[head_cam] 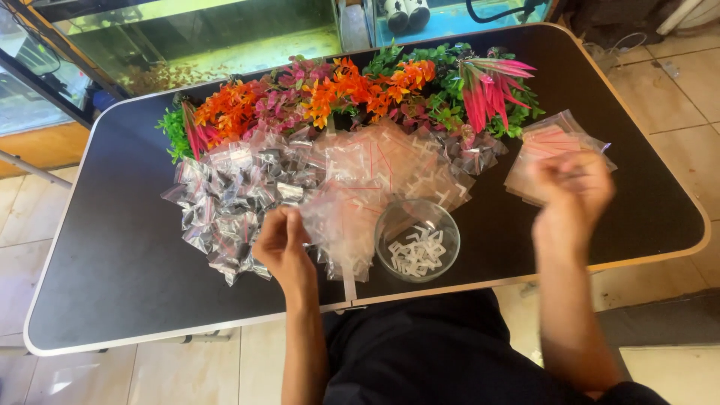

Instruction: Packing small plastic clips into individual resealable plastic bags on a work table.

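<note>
The left hand (283, 244) pinches shut on a small clear plastic zip bag (341, 225) at nine o'clock of the round glass bowl (417, 240). The blurred right hand (574, 191), grip unclear, hovers over the empty-bag stack (551, 146) at three o'clock. Bags seem light, slippery; best held by their edges.

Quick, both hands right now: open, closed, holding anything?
Left hand: fingers curled shut over the pile of small plastic bags; what it pinches cannot be told.
Right hand: motion-blurred above the stack of empty bags; cannot be told.
</note>
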